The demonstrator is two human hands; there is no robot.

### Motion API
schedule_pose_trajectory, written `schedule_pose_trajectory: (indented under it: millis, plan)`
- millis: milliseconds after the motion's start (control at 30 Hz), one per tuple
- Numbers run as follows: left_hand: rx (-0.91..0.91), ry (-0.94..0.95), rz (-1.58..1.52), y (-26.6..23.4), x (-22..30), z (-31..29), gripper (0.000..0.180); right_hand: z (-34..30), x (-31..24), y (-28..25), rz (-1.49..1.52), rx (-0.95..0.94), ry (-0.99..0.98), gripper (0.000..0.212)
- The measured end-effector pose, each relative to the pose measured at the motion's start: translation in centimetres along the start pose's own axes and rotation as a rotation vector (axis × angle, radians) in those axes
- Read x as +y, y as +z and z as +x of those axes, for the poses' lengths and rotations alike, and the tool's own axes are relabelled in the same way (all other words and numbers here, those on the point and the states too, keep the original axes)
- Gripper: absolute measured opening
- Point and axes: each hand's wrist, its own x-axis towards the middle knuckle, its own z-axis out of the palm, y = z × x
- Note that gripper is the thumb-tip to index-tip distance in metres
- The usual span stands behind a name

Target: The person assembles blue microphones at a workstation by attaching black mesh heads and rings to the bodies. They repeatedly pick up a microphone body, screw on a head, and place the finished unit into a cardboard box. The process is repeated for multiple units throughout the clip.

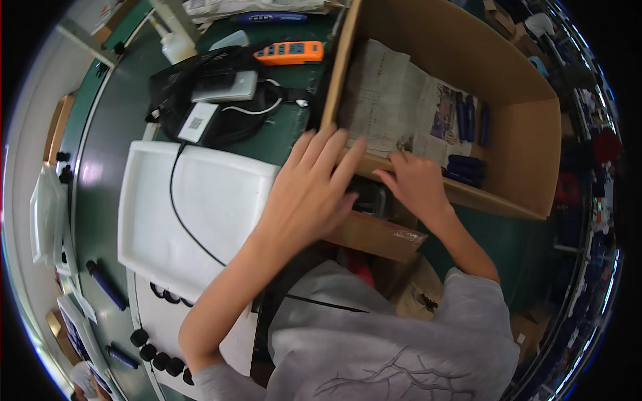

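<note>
A large open cardboard box stands at the right, lined with newspaper. Inside lie several dark blue tube-shaped pieces, some along the right part and others by the near wall. My left hand rests at the box's near left corner with fingers stretched out and spread, its thumb lower down on the outer side. Over the near wall's rim hooks my right hand, its thumb apart on the outside and its other fingertips partly hidden. Neither hand has a loose piece visible in it.
A white tray lies left of my arm, a black cable crossing it. Beyond are a black bag, an orange device and a bottle. Black round caps and a dark blue tube lie lower left.
</note>
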Motion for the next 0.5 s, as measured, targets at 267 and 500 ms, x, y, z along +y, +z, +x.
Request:
schedule_pose_trajectory:
  millis: [267, 500]
  plan:
    - [-0.438, 0.082, 0.301, 10.2, -4.3, 2.6, 0.018, 0.7, 8.6, -3.7, 1.035, -0.714, 0.192, 0.049]
    - [-0.386, 0.094, 0.280, 10.8, -4.4, 2.0, 0.005, -1.0, 32.8, 6.8, 0.096, -0.579, 0.787, 0.082]
